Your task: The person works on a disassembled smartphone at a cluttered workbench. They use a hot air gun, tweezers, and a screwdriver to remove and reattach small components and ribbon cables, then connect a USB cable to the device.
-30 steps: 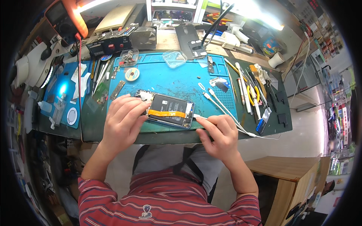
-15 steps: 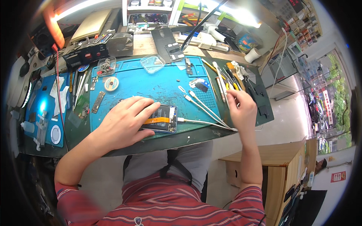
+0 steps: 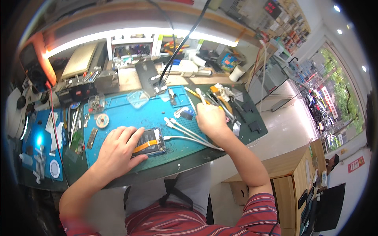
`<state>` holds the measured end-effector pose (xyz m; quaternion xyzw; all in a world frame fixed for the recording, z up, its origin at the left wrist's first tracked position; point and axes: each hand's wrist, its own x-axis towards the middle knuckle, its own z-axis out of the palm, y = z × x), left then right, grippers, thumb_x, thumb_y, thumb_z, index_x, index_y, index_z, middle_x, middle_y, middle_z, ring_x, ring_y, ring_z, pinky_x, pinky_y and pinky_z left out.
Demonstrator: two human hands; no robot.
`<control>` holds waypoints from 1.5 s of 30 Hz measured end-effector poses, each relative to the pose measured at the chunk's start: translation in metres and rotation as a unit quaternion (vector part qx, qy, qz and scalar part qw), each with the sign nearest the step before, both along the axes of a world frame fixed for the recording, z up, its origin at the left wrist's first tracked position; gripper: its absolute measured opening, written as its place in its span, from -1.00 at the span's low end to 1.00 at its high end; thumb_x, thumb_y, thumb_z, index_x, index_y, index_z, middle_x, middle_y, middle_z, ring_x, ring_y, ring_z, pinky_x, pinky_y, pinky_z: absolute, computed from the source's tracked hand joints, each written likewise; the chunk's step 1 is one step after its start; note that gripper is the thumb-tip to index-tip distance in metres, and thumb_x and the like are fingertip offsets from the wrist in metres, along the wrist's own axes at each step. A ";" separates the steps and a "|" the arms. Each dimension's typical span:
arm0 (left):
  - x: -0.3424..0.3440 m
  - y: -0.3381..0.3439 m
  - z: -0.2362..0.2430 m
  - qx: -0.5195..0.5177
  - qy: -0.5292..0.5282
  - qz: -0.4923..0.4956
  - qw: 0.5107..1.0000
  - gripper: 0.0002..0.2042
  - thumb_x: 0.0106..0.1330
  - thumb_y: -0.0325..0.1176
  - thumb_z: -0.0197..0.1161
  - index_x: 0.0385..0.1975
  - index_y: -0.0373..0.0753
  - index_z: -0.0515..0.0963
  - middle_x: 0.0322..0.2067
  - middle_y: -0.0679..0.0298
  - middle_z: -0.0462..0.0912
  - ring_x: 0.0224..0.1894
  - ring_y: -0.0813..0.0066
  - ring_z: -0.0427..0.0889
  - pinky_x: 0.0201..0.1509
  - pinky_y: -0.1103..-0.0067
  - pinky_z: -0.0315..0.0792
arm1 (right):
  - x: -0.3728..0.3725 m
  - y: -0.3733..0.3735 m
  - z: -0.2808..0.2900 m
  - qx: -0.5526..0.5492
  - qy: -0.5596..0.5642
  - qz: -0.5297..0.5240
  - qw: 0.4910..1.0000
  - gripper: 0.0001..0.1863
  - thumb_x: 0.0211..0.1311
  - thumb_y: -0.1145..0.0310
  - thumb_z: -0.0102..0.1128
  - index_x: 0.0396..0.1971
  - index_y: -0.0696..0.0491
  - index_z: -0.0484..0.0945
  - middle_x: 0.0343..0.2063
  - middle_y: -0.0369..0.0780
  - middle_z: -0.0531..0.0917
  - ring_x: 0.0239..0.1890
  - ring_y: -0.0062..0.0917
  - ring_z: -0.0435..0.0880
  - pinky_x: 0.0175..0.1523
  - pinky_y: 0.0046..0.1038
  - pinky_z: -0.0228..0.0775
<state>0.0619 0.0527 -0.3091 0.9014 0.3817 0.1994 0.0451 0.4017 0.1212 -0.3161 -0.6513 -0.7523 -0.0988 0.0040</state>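
Note:
An opened smartphone lies on the blue work mat, its black battery and an orange ribbon cable exposed. My left hand holds the phone by its left side, fingers over the top and thumb along the near edge. A white cable is plugged into the phone's right end, and more white plugs fan out beside it. At the mat's right edge, my right hand has its fingers closed around a white-tipped, pen-like tool among the other tools; its lower part is hidden.
Several hand tools lie right of my right hand. A solder spool, a box of small parts and a clear tray sit on the mat's far side. Black cables hang over the bench. A wooden cabinet stands at the right.
My right hand has moved from beside the tools onto the white-tipped tool and closed on it. The left hand stays on the phone. The view has tilted up.

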 end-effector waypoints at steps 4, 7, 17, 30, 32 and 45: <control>0.010 0.004 -0.004 0.016 -0.003 -0.005 1.000 -0.23 0.14 -0.12 0.58 0.33 -0.33 0.47 0.15 0.08 0.59 0.19 0.05 0.55 0.30 0.25 0.44 | 0.015 0.007 0.011 -0.088 0.111 -0.056 0.988 -0.73 0.20 0.34 0.35 -0.13 0.10 0.72 -0.29 -0.07 0.80 -0.14 -0.14 0.81 0.04 -0.16 0.63; 0.012 0.004 -0.005 0.015 -0.003 0.006 1.000 -0.24 0.15 -0.12 0.57 0.33 -0.33 0.47 0.16 0.07 0.58 0.19 0.05 0.55 0.29 0.24 0.44 | 0.020 0.002 0.017 -0.050 0.165 -0.054 0.984 -0.70 0.17 0.35 0.32 -0.11 0.10 0.74 -0.29 -0.11 0.82 -0.16 -0.19 0.81 0.04 -0.21 0.62; 0.019 -0.016 -0.003 0.030 0.008 -0.007 0.999 -0.39 0.22 -0.23 0.50 0.26 -0.33 0.54 0.23 0.10 0.55 0.27 0.08 0.52 0.42 0.21 0.36 | -0.027 -0.104 0.025 -0.022 0.596 0.088 0.798 -0.73 0.35 0.66 0.26 0.00 0.18 0.75 -0.30 -0.17 0.76 -0.23 -0.53 0.81 -0.12 -0.55 0.71; 0.050 -0.049 -0.019 -0.037 -0.031 0.077 0.996 -0.34 0.20 -0.21 0.51 0.35 -0.17 0.55 0.21 0.14 0.43 0.22 0.10 0.41 0.35 0.13 0.27 | -0.052 -0.109 -0.014 -0.008 0.550 0.196 0.812 -0.82 0.31 0.55 0.46 -0.12 0.20 0.73 -0.25 -0.10 0.81 -0.23 -0.38 0.82 -0.11 -0.43 0.66; 0.051 -0.049 -0.022 -0.034 -0.034 0.079 0.996 -0.39 0.22 -0.22 0.49 0.32 -0.14 0.59 0.19 0.12 0.46 0.21 0.08 0.42 0.34 0.12 0.29 | -0.052 -0.110 -0.018 -0.021 0.557 0.185 0.810 -0.77 0.22 0.56 0.52 -0.12 0.17 0.75 -0.23 -0.11 0.81 -0.25 -0.34 0.84 -0.16 -0.42 0.68; 0.050 -0.046 -0.024 -0.001 -0.038 0.087 0.995 -0.53 0.20 -0.33 0.43 0.18 -0.06 0.69 0.12 0.24 0.53 0.20 0.32 0.49 0.34 0.24 0.39 | -0.055 -0.109 -0.020 0.050 0.433 0.277 0.856 -0.64 0.09 0.55 0.59 -0.08 0.15 0.74 -0.21 -0.16 0.79 -0.28 -0.36 0.81 -0.29 -0.43 0.66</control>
